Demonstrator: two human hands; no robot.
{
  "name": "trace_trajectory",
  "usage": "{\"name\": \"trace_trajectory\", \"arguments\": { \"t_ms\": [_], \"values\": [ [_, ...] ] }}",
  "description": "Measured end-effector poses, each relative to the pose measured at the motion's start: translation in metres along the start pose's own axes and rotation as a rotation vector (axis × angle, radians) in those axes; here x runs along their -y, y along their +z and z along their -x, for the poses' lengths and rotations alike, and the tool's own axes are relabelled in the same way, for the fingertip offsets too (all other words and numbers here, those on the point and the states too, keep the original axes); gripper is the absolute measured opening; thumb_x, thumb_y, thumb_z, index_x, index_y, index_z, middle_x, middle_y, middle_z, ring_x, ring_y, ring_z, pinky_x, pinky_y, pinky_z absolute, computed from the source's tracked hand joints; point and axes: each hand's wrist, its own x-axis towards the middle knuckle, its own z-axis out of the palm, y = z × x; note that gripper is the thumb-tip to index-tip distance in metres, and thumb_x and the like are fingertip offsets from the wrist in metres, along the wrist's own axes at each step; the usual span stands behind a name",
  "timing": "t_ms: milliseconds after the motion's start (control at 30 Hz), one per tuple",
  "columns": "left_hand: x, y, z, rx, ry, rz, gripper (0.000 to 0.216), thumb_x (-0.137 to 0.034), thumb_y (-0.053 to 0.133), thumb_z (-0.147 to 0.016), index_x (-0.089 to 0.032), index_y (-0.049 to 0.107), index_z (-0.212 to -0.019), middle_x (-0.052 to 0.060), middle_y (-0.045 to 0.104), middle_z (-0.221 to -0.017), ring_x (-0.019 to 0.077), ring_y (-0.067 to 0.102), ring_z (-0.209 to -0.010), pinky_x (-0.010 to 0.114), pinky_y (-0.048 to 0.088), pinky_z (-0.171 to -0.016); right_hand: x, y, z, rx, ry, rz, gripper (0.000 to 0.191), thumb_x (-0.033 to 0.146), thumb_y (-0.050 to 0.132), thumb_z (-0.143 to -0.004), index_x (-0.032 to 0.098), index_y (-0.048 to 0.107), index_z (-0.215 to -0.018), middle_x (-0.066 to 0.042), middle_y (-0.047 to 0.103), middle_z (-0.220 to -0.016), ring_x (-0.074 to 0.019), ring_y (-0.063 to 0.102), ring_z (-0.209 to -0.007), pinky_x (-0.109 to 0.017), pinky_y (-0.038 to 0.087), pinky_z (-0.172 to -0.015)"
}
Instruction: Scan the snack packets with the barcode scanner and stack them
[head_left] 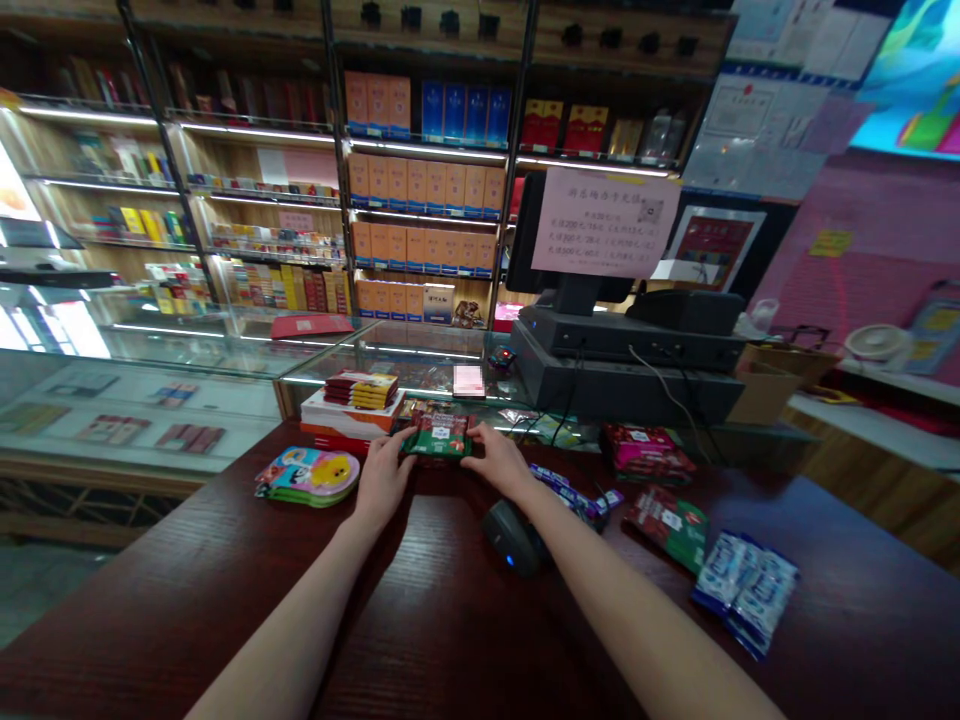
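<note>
Both my hands reach forward over the dark wooden counter (435,620). Between them is a green and brown snack packet (441,437). My left hand (384,476) pinches its left end with thumb and fingers, and my right hand (501,460) has hold of its right end. More packets seem to lie beneath and behind it, partly hidden. To the left are colourful cartoon-shaped packs (311,475). Left of the packet, red and yellow packets (361,388) are stacked on a white and orange box (345,412). A black barcode scanner (511,537) lies close to my right forearm.
On the right lie purple wrappers (574,492), dark red packets (647,452), a brown and green packet (665,525) and blue-white packets (748,585). Behind stand a glass display case (420,345) and a monitor (592,225) with a paper sign. Stocked shelves (427,205) line the wall.
</note>
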Motion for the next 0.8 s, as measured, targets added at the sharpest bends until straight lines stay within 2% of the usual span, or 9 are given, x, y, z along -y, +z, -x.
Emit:
{"name": "trace_trajectory", "arguments": {
  "t_ms": [233,433,800],
  "values": [
    [-0.004,-0.01,0.004,0.014,-0.069,-0.153,0.045,-0.019,0.059,-0.089,-0.024,0.059,-0.134,0.008,0.068,-0.106,0.024,0.059,-0.108,0.037,0.048,-0.099,-0.004,0.014,-0.011,0.047,0.004,-0.025,0.04,0.022,0.08,-0.071,0.023,0.062,-0.107,-0.005,0.072,-0.113,-0.0229,0.069,-0.105,-0.037,0.051,-0.092],
    [-0.008,-0.014,0.004,0.064,-0.14,-0.269,0.041,-0.023,0.056,-0.092,-0.025,0.059,-0.132,0.009,0.071,-0.108,0.0243,0.065,-0.102,0.035,0.051,-0.088,-0.004,0.019,-0.014,0.065,0.012,-0.038,0.04,0.024,0.081,-0.071,0.023,0.062,-0.107,-0.005,0.072,-0.113,-0.0231,0.069,-0.105,-0.036,0.051,-0.091],
    [-0.006,-0.012,0.003,0.077,-0.109,-0.328,0.043,-0.02,0.051,-0.092,-0.022,0.057,-0.134,0.011,0.072,-0.111,0.0265,0.067,-0.103,0.037,0.052,-0.086,-0.005,0.023,-0.02,0.083,0.006,-0.011,0.039,0.027,0.082,-0.071,0.024,0.063,-0.105,-0.005,0.073,-0.112,-0.0237,0.069,-0.106,-0.035,0.051,-0.089]
  ]
}}
